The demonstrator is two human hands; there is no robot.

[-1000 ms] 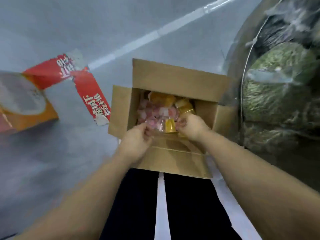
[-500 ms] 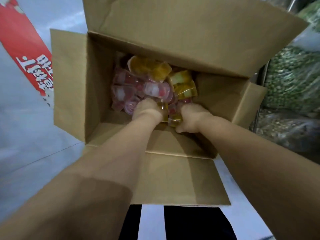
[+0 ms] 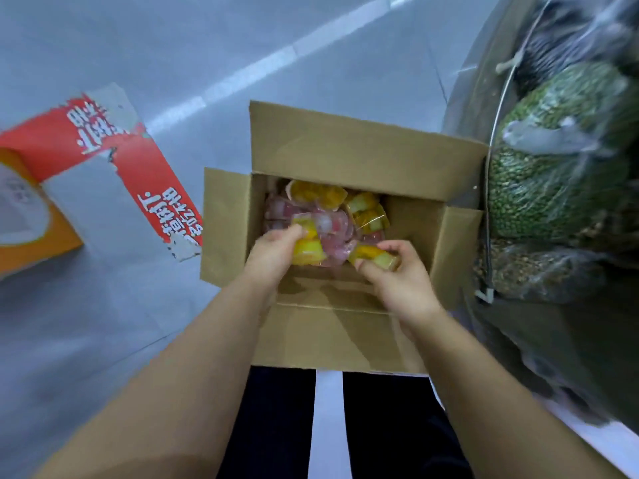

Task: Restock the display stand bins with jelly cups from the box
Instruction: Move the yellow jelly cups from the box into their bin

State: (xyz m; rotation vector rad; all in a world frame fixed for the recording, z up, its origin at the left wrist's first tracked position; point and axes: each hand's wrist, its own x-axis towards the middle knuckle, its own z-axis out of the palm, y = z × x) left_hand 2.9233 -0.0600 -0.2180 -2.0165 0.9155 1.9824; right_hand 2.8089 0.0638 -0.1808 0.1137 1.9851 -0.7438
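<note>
I have both hands in the box [image 3: 345,157]: left hand [image 3: 273,250] and right hand [image 3: 403,278] each clutch jelly cups [image 3: 332,216]. Many remain inside; no display bins visible, so restocking looks early.

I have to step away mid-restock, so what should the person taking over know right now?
Left hand: closed on yellow jelly cups over the open cardboard box.
Right hand: closed on a yellow jelly cup at the box's near right.
More pink and yellow cups sit in the box, which stands on the floor beside bagged green goods.
Done: handfuls picked up.
Left: carry them to the display stand bins, which are out of view, then repeat.
</note>
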